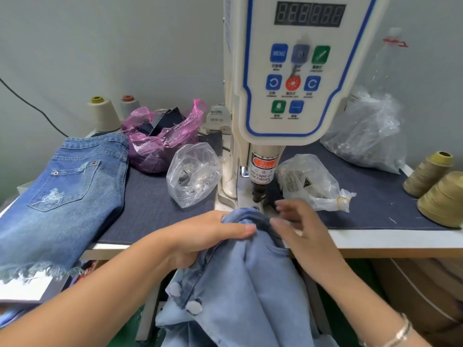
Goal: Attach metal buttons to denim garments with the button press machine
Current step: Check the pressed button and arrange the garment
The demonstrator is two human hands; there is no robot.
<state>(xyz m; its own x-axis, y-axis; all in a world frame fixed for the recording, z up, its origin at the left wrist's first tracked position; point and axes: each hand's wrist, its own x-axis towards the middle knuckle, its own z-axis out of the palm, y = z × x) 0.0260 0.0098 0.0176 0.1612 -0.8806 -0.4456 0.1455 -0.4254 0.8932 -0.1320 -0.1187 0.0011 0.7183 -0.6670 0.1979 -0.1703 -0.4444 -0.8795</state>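
Note:
A white button press machine [293, 71] with a blue-edged control panel stands at the middle of the table, its punch head [260, 191] pointing down. A light blue denim garment [250, 284] hangs over the table's front edge, and its bunched top lies just under the punch. My left hand [208, 234] grips that bunched top from the left, thumb laid over the fold. My right hand [298, 226] is blurred, fingers spread and loosely bent beside the punch, touching the fabric's right side. A clear bag of metal buttons [305, 181] lies right of the punch.
Darker distressed denim shorts [57, 196] lie at the left. Another clear bag [193, 174], a pink bag of scraps [160, 136] and thread cones [104, 113] sit behind. A large clear bag [368, 131] and olive thread cones [441, 194] are at the right.

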